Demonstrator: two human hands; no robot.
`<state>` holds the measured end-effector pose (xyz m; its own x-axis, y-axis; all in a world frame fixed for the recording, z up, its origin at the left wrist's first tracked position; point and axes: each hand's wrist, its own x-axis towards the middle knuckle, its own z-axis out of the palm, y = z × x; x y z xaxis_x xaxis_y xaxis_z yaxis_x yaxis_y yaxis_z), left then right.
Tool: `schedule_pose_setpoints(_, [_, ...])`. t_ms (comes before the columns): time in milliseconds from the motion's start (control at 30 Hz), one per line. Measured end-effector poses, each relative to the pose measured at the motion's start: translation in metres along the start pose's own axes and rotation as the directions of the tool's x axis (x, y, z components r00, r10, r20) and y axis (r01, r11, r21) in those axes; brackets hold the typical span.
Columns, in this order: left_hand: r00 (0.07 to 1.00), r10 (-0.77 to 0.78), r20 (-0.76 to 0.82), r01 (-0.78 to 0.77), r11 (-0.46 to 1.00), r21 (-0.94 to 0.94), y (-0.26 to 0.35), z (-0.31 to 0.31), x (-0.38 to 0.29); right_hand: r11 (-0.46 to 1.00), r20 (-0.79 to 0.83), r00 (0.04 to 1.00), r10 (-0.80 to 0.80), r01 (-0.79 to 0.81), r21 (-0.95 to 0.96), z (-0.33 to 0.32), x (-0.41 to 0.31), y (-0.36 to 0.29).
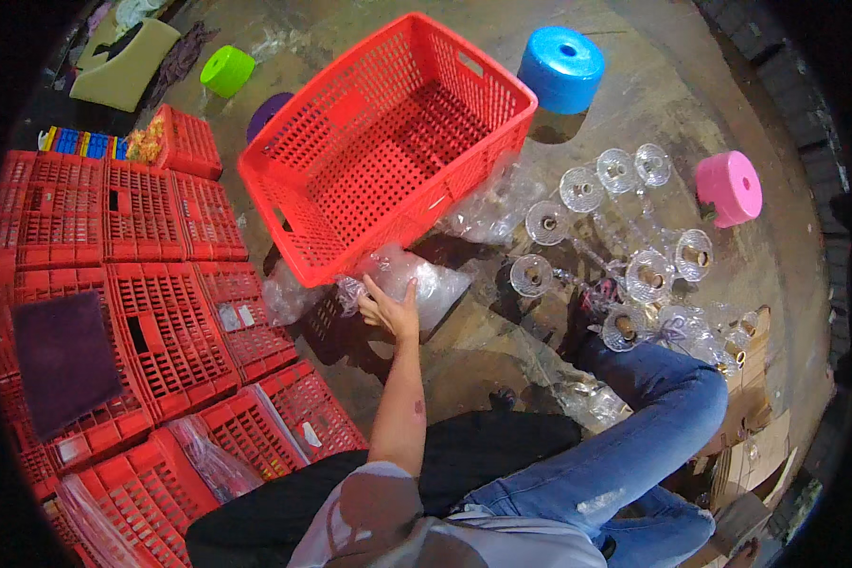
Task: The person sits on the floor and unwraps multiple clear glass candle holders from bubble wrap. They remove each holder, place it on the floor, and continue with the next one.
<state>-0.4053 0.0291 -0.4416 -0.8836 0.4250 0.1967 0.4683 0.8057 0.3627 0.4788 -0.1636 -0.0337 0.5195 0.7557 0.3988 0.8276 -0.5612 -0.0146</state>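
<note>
My left hand (390,309) reaches forward to a clear plastic bag (429,280) on the floor, just below the near rim of a red plastic crate (405,149). The thumb is apart from the bent fingers, and loose film shows beside the fingertips; whether they grip it I cannot tell. The crate is tilted with its mouth towards me, and its perforated bottom is bare. More clear plastic (493,206) lies against its right side. My right hand is out of view. On the right, glass cups on arms, seemingly a chandelier (650,277), lie beside my knee.
Stacked red crates (167,334) line the left side, one bearing a dark purple sheet (67,362). Twine spools stand around: blue (561,71), pink (730,188), green (227,71) and a partly hidden purple one (266,113). Cardboard (749,454) lies at lower right.
</note>
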Motion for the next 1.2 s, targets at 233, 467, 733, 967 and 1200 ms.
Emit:
schedule_pose_setpoints(233, [0.999,-0.028,-0.045,0.034,0.99,0.135,0.031,-0.003,0.024,0.993,0.001,0.994,0.108,-0.108,-0.037,0.033,-0.006,0.043])
schedule_pose_setpoints(467, [0.91,0.336,0.244,-0.392,0.889,0.236,0.01,-0.032,0.016,0.941,0.167,0.961,0.222,-0.256,0.222,0.06,-0.037,0.08])
schedule_pose_setpoints(733, [0.413,0.487,0.769,-0.412,0.853,-0.319,0.02,-0.026,-0.042,0.871,0.177,0.939,0.294,-0.34,0.354,0.066,-0.081,0.083])
schedule_pose_setpoints(967, [0.198,-0.068,0.978,0.048,0.997,0.059,0.018,0.026,-0.064,0.825,0.171,0.949,0.265,-0.315,0.469,0.063,-0.079,0.02])
schedule_pose_setpoints(1200, [0.342,0.081,0.936,-0.431,0.899,0.08,-0.004,0.035,-0.064,0.749,0.262,0.914,0.31,-0.405,0.525,0.084,-0.097,0.054])
